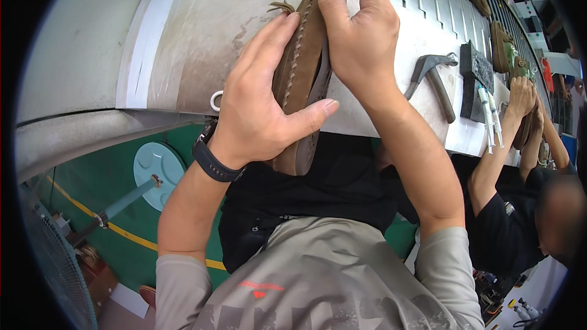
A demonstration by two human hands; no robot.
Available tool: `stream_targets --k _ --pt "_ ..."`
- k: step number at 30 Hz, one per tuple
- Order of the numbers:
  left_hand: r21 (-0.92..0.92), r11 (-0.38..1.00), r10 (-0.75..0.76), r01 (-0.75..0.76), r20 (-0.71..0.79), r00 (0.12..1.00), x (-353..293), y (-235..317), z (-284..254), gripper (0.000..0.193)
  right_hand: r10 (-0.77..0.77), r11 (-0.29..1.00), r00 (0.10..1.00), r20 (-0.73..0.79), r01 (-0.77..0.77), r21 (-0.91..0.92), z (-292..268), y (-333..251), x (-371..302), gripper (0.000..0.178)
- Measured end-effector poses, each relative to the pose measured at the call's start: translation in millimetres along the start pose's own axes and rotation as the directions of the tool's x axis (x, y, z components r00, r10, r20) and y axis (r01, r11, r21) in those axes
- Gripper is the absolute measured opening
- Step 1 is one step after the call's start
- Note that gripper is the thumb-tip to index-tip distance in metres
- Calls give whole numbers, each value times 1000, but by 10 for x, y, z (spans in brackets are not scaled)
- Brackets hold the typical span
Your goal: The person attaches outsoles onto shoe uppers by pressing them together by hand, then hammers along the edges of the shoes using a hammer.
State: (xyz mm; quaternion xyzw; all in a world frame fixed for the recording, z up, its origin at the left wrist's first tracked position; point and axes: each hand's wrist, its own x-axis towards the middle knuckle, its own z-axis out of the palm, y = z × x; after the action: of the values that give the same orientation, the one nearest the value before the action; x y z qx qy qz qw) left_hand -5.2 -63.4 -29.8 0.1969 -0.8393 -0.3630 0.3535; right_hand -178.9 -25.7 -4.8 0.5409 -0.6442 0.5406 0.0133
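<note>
Grey shirt (330,275), lower centre of my feed | left hand (254,107): fingers together along brown shoe (306,61), upper centre, thumb across it | right hand (365,36): fingers gripping shoe's top end | hammer (441,95) on tabletop (354,115), right

Matt, suede-like shoe upper (310,64) and smooth metal hammer head (433,63).

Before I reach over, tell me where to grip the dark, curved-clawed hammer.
Grip the hammer by its handle's free end, probably from your side: the handle slants toward you, while the head sits at the far end, its claw curving left.
</note>
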Motion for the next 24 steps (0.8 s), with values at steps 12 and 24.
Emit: stream_targets --k 12,24 --pt "29 1000 -6 6 12 1000 -31 16 -17 98 74 880 958 278 -194 433 -143 317 -391 81" --pt "51 999 20 -21 8 1000 -24 1 3 99 134 973 966 222 -171 156 -110 227 -589 72"
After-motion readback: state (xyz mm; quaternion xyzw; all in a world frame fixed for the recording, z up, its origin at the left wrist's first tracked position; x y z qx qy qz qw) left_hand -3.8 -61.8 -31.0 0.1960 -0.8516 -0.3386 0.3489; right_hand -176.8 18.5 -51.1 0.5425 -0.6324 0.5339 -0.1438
